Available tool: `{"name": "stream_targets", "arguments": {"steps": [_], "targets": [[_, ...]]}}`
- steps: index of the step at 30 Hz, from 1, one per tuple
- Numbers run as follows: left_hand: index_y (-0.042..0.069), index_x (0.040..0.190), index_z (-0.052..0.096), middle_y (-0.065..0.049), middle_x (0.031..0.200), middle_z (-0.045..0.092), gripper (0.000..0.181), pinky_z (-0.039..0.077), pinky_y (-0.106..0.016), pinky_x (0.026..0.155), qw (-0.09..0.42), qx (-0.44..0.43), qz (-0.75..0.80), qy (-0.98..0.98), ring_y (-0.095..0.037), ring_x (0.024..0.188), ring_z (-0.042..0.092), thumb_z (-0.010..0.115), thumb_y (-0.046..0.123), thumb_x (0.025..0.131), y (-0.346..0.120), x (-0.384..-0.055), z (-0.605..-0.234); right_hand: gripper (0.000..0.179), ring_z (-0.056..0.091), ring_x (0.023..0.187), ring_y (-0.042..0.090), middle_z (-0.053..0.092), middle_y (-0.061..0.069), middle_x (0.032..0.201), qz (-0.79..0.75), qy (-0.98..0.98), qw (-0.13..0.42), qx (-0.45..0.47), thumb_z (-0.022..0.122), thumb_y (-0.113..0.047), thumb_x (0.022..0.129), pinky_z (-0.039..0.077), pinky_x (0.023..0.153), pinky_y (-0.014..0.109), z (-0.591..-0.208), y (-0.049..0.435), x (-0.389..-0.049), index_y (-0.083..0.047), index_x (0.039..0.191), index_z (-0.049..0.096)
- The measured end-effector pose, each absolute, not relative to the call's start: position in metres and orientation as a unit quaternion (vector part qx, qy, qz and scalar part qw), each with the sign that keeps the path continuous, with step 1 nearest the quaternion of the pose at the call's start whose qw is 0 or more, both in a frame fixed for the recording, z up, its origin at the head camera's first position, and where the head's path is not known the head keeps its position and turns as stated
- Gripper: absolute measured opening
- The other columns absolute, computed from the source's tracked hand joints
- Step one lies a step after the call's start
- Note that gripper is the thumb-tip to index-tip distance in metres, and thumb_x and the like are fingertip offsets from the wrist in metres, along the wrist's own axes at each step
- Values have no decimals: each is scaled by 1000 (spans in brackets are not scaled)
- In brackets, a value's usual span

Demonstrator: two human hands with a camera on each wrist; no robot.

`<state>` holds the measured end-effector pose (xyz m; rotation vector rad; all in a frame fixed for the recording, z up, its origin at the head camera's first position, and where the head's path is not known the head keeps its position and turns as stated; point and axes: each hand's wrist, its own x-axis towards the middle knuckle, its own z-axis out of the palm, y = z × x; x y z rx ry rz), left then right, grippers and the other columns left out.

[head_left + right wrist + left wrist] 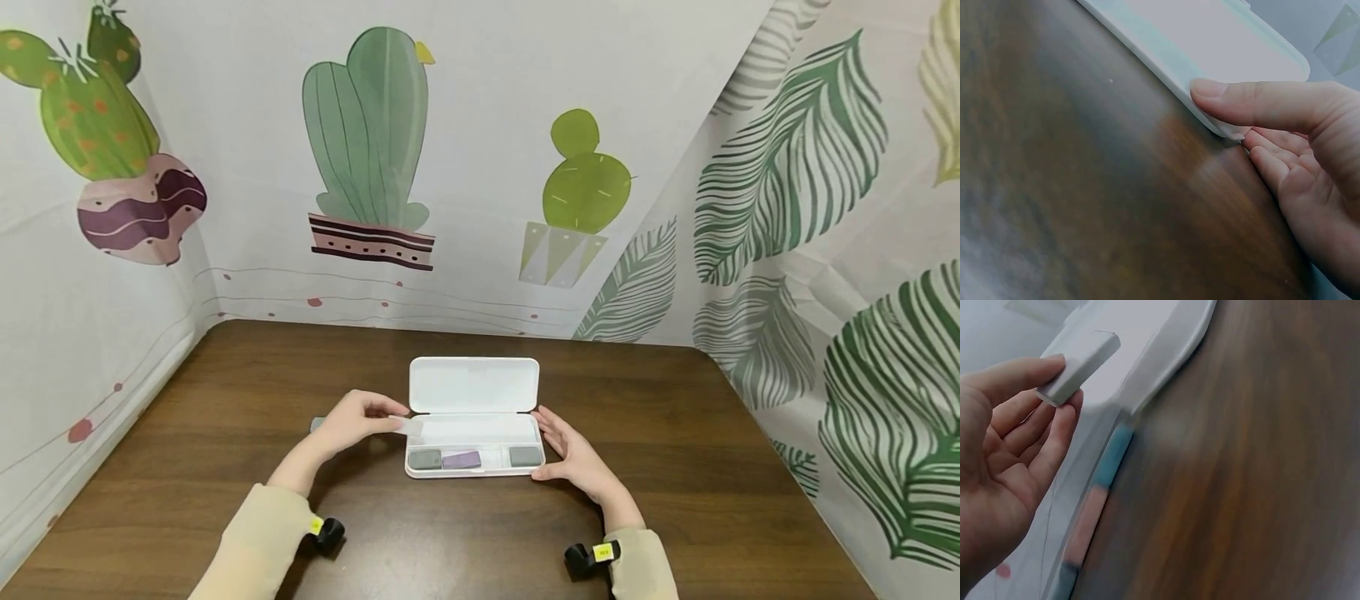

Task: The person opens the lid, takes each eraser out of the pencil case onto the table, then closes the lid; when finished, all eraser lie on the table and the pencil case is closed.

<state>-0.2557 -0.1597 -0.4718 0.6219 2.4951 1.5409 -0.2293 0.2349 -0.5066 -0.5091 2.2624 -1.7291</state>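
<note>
A white pencil case [474, 474] lies on the table with its lid raised at the back. Its front row holds a dark grey block [425, 460], a purple block [461, 460] and another grey block [525, 456]. My left hand [358, 423] pinches a small light grey rectangular block [1082, 365] between thumb and fingertips, over the left end of the case. At the other end, my right hand [572, 457] grips the case, thumb on its front corner and fingers along its side. In the right wrist view the thumb [1250, 103] overlaps the rim.
Behind the left hand a blue-grey piece [317, 423] shows on the brown wooden table [465, 542]. The left wrist view has a teal piece [1112, 455] and a pink piece [1087, 522] in line. A cloth with printed cacti [465, 167] hangs behind.
</note>
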Motion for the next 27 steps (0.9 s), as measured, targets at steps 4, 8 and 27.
{"name": "stream_targets", "arguments": {"steps": [4,8,27], "targets": [[2,99,75,-10,97,74,22,52,-23,70,69,185,503,841,-6,80,62,73,19,86,-185,-256,-474,108,25,146,36,29,23,157,-592,777,123,-173,85,0,69,29,103,4,-507,234,-230,3,153,18],[-1,100,74,-14,99,73,24,53,-25,68,79,156,512,841,-8,77,63,73,19,87,-207,-254,-474,107,24,146,38,30,23,157,-591,778,121,-175,85,0,69,29,103,4,-507,234,-229,4,153,18],[0,111,72,0,105,72,35,48,-21,80,41,68,486,870,2,92,58,71,28,89,-284,-237,-466,107,22,147,37,28,22,158,-588,781,130,-163,84,1,70,28,104,5,-506,234,-229,3,154,17]]}}
